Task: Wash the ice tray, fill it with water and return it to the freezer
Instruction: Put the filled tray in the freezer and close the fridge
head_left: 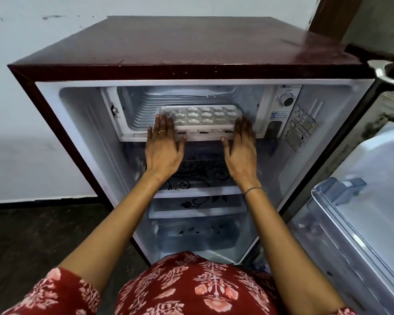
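A white ice tray [203,117] with several rounded cells sits level at the mouth of the freezer compartment [146,103], at the top of an open maroon fridge [191,42]. My left hand [163,144] grips the tray's left end, fingers over the top and thumb under the front edge. My right hand [240,146] holds the right end the same way. Whether the cells hold water or ice I cannot tell.
The fridge door [362,212] stands open at the right with its door shelves facing me. A thermostat dial [286,100] sits right of the freezer. Below are glass shelves [198,192] with a black floral print and a clear crisper drawer [198,237]. White wall behind, dark floor left.
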